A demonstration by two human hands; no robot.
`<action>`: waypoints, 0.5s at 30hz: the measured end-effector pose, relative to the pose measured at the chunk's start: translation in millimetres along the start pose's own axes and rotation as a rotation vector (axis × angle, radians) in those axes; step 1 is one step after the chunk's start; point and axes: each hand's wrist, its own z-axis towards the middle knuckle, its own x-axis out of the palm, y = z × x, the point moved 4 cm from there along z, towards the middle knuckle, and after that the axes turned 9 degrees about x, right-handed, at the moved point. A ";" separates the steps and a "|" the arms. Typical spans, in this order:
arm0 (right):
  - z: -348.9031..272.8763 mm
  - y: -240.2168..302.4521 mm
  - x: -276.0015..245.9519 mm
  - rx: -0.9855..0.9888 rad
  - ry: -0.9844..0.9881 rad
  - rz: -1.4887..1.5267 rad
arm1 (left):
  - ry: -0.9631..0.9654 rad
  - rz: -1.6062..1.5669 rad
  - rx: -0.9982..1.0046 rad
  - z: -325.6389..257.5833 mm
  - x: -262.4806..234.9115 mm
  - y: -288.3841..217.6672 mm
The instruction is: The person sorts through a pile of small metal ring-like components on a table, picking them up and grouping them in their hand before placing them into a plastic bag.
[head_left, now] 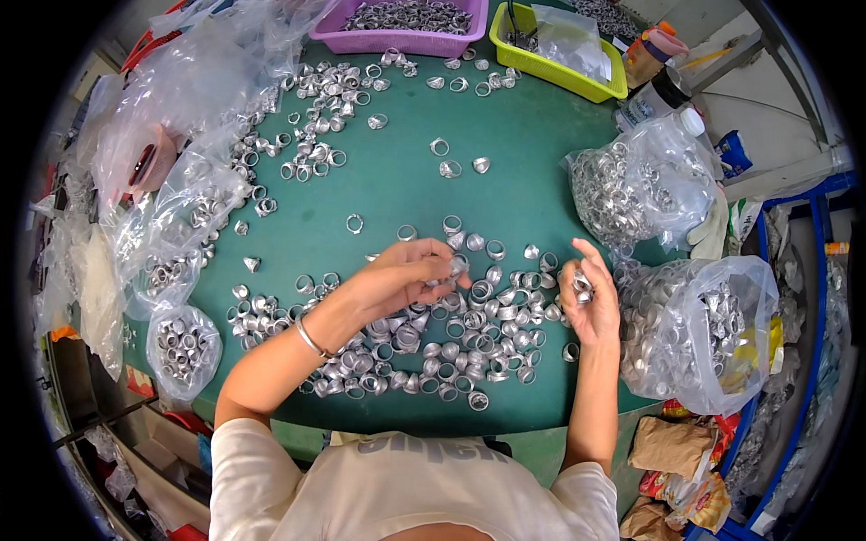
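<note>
Many silver-coloured metal rings [469, 334] lie in a loose heap on the green table [505, 180], close to my body. Over the heap's far side, my left hand [422, 273] is closed with a ring [458, 265] at its fingertips; a metal bangle circles that wrist. To the right of the heap, my right hand [591, 298] is turned partly palm-up. Its fingers curl around a few rings [582, 287]. How many it holds is partly hidden by the fingers.
Clear plastic bags of rings [695, 334] stand at the right, another bag [183, 347] at the left. A purple basket [397, 41] of rings and a yellow-green basket [564, 77] sit at the far edge. More rings [316, 144] are scattered at far left. Bottles [654, 95] stand back right.
</note>
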 end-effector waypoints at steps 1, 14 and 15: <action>0.4 6.6 2.4 -0.030 -0.081 -0.208 | -0.032 0.012 -0.012 -2.7 0.2 0.2; -25.0 -2.3 36.9 -0.212 -0.306 -1.201 | -0.374 0.335 0.267 -53.7 -19.4 -2.1; -27.2 -6.9 37.2 -0.129 -0.297 -1.050 | -0.391 0.538 0.353 -61.9 -20.3 -6.0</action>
